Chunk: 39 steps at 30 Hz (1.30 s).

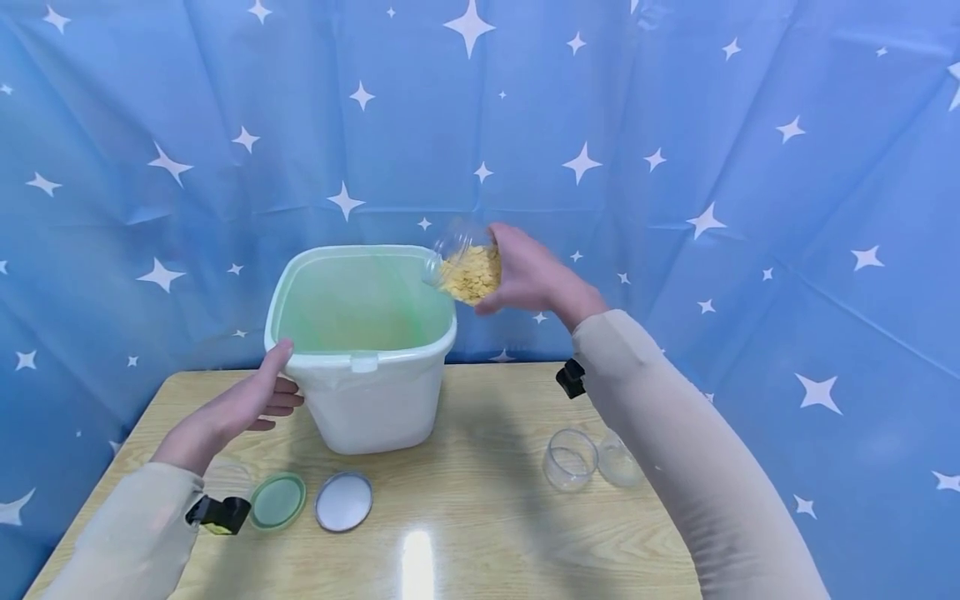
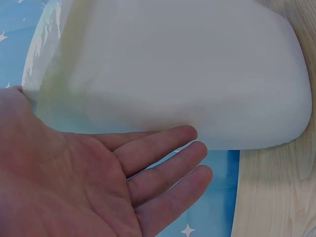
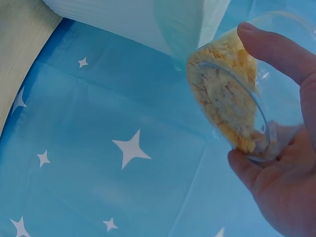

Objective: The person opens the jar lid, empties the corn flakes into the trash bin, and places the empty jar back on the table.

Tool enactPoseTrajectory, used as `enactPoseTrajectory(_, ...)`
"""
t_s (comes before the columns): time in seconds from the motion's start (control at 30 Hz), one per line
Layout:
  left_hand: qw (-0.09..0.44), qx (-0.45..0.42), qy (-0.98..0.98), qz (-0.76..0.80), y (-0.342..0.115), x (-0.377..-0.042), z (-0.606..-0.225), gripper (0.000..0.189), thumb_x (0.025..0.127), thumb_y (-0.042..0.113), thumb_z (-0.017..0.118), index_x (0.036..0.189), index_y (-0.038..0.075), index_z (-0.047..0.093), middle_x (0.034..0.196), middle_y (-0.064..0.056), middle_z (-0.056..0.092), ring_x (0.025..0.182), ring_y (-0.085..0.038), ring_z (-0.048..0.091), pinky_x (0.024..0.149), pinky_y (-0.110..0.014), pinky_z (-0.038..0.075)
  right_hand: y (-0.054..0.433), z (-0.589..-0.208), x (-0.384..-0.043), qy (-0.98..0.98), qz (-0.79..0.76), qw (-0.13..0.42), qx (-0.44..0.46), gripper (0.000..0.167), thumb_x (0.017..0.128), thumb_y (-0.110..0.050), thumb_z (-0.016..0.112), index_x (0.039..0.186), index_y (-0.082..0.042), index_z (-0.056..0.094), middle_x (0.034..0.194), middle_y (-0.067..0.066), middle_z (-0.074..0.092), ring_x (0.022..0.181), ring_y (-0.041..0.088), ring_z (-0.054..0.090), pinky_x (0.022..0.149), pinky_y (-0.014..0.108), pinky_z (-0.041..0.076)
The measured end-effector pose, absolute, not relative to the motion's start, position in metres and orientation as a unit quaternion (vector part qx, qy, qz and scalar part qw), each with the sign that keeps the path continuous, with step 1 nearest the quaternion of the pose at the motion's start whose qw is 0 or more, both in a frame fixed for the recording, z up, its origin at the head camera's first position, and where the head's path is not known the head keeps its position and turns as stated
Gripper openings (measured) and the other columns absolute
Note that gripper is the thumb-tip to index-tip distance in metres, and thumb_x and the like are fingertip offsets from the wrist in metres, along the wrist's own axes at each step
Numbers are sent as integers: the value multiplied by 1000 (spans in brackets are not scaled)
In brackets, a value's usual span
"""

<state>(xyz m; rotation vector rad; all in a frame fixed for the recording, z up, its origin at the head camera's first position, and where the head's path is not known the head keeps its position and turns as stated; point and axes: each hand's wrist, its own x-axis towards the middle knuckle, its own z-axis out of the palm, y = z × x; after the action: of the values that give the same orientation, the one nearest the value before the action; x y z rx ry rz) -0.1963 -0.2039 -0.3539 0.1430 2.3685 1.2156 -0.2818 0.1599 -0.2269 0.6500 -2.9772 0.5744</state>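
Observation:
A white bin with a pale green liner over its rim stands on the wooden table. At its left side my left hand has the thumb at the rim. The other fingers lie nearly straight along the outside wall. Above the bin's right edge, my right hand grips a clear jar, tilted with its mouth toward the bin. Yellow flakes fill much of the jar; the right wrist view shows them through its base.
On the table's front left lie a green lid and a white-grey lid. A clear round item is partly hidden by the left wrist. Two clear containers, one of them a cup, stand under the right forearm. A blue star-patterned curtain hangs behind.

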Motion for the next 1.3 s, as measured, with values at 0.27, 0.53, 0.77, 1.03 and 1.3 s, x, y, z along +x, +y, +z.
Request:
enactPoseTrajectory(0.27, 237, 47, 861, 448, -202, -197, -355, 110, 90, 73, -9, 146, -17, 21, 146, -39, 34, 134, -53, 39, 104, -61, 41, 149, -225, -284, -969, 146, 4, 202, 120, 62, -28, 92, 154, -4, 18, 152, 12, 37, 133, 25, 41, 116, 43, 34)
enactPoseTrajectory(0.53, 232, 49, 863, 445, -200, -196, -358, 111, 90, 70, -13, 144, -20, 24, 144, -40, 37, 131, -53, 43, 103, -62, 41, 141, -223, -287, -974, 115, 3, 196, 122, 63, -24, 92, 155, -5, 15, 157, 14, 30, 142, 28, 34, 120, 44, 28)
enactPoseTrajectory(0.77, 230, 50, 864, 445, -198, -197, -358, 112, 90, 69, -15, 142, -21, 26, 143, -41, 37, 128, -54, 45, 104, -63, 40, 136, -220, -283, -976, 100, 2, 193, 122, 65, -23, 91, 156, -7, 11, 160, 14, 26, 147, 30, 27, 122, 44, 25)
enactPoseTrajectory(1.03, 226, 52, 867, 442, -197, -196, -358, 112, 90, 69, -16, 141, -22, 27, 141, -43, 38, 126, -55, 47, 103, -64, 40, 131, -218, -282, -976, 86, 5, 198, 123, 65, -21, 90, 156, -4, 9, 157, 16, 30, 146, 32, 28, 122, 43, 24)
enactPoseTrajectory(1.3, 224, 44, 865, 446, -197, -196, -358, 113, 90, 69, -16, 141, -23, 25, 141, -42, 38, 126, -55, 47, 104, -64, 39, 127, -215, -282, -976, 62, 14, 207, 117, 65, -21, 90, 155, -5, 16, 156, 13, 33, 145, 29, 30, 122, 41, 26)
